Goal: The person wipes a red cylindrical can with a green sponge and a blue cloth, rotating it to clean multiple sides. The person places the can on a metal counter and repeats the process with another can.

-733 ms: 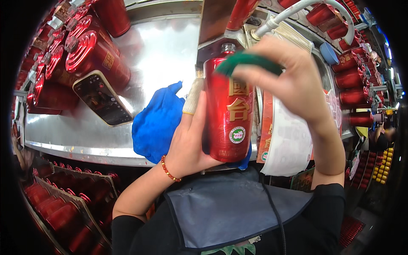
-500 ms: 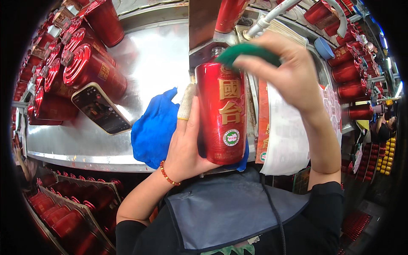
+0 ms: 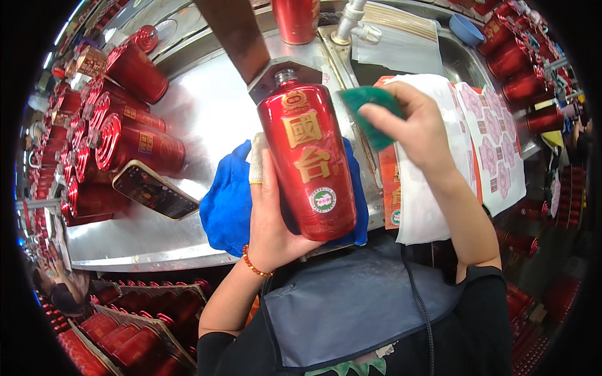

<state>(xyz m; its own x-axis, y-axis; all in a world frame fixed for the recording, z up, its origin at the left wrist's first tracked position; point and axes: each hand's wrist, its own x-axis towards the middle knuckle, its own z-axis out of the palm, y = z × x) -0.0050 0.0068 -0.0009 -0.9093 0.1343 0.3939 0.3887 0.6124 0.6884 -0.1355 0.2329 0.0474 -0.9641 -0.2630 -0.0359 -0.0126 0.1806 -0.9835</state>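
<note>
A glossy red bottle (image 3: pixel 316 166) with gold raised characters and a round green-and-white sticker leans back in front of me, its bare glass neck pointing away. My left hand (image 3: pixel 274 219) grips it from the left near its base; a cloth finger cover (image 3: pixel 257 156) wraps one finger. Partly behind the bottle lies a bunched blue cloth (image 3: pixel 227 197). To the bottle's right, my right hand (image 3: pixel 417 125) pinches a green scouring pad (image 3: pixel 374 116) between thumb and fingers. The pad is apart from the bottle.
Many red bottles (image 3: pixel 141 144) crowd the left, with a phone (image 3: pixel 155 190) propped against them. Sticker sheets (image 3: pixel 492 141) and white paper (image 3: pixel 426 188) lie at right. A tap (image 3: pixel 351 25), another red bottle (image 3: pixel 296 22) and a blue bowl (image 3: pixel 467 29) are farther back.
My right hand with the green pad has moved off the bottle's neck, down and to the right. The bottle now tilts with its neck farther left. The whole view has turned slightly.
</note>
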